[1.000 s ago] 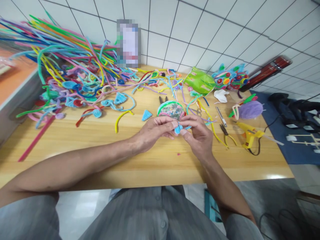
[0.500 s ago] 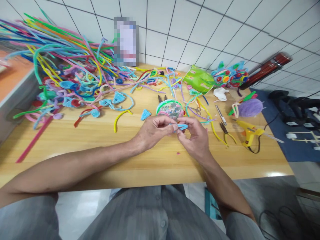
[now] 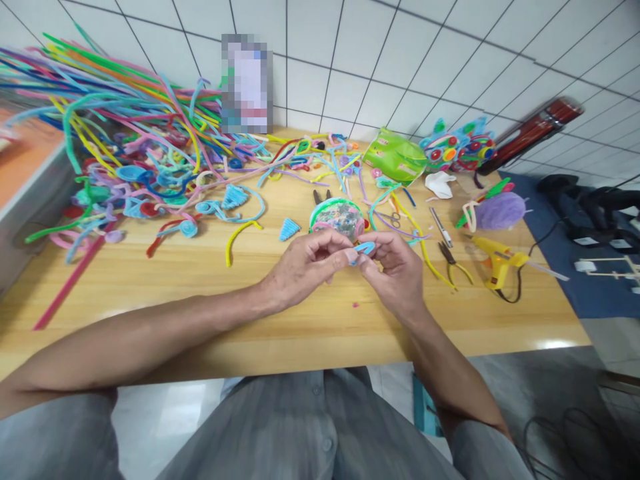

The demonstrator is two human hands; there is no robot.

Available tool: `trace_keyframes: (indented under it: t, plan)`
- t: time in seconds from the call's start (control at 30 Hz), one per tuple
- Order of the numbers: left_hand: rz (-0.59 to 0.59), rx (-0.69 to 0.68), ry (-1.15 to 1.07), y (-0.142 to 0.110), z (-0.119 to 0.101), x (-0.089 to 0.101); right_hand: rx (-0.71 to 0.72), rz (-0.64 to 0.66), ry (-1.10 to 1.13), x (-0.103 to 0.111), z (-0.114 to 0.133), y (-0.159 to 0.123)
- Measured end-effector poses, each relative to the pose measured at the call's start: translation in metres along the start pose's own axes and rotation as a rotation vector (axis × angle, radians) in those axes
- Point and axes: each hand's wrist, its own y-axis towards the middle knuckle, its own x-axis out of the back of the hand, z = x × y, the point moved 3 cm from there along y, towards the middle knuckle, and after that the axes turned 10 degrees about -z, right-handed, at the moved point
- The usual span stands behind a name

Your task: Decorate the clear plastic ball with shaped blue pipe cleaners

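A light blue pipe cleaner (image 3: 365,248), bent into a narrow loop, is pinched between my two hands. My left hand (image 3: 315,262) grips its left end with thumb and fingers. On the other side, my right hand (image 3: 395,270) has thumb and forefinger closed on it; part of the piece is hidden by the fingers. Just behind the hands lies a round piece (image 3: 337,217) with a green rim and a mottled grey middle, partly covered by my fingers. A blue ridged triangle (image 3: 289,229) made of pipe cleaner lies left of it on the table.
Pipe cleaners (image 3: 135,100) are heaped at the left, with coiled pieces before them. Pliers (image 3: 453,263), a craft knife (image 3: 441,227) and a yellow glue gun (image 3: 503,263) lie at the right. Behind stand a green packet (image 3: 395,157) and a dark red flask (image 3: 530,137).
My hands stay close together around the blue pipe cleaner. Its loop has tilted, the right end now pointing slightly upward. The whole view has shifted a little.
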Motion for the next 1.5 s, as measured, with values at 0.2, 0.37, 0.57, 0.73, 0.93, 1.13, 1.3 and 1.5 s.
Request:
trace_keyframes:
  t: [0.2, 0.37, 0.57, 0.73, 0.93, 1.13, 1.3, 1.5]
  plan:
    - [0.007, 0.034, -0.038, 0.002, -0.001, -0.001, -0.106, 0.033, 0.099, -0.001, -0.001, -0.002]
    - [-0.015, 0.083, -0.097, 0.004, 0.003, -0.001, -0.192, 0.059, 0.196, 0.0, 0.0, 0.001]
    - [-0.064, 0.065, -0.059, 0.004, 0.004, 0.001, -0.19, 0.069, 0.169, -0.001, -0.001, 0.002]
    - [-0.053, -0.025, 0.057, -0.002, 0.005, -0.001, -0.139, 0.043, 0.125, -0.006, -0.002, -0.003]
    - [-0.002, -0.09, 0.138, -0.002, -0.009, 0.003, -0.064, -0.001, 0.08, -0.003, -0.001, -0.002]
    - [-0.281, -0.235, 0.475, 0.04, -0.06, 0.07, -0.051, -0.061, 0.143, 0.005, 0.0, 0.004]
    - [-0.093, -0.158, 0.926, 0.057, -0.018, 0.105, -0.06, 0.006, 0.136, 0.001, 0.001, 0.0]
    - [0.066, -0.098, 1.031, 0.054, 0.012, 0.105, -0.209, 0.097, 0.217, -0.007, -0.004, -0.002]
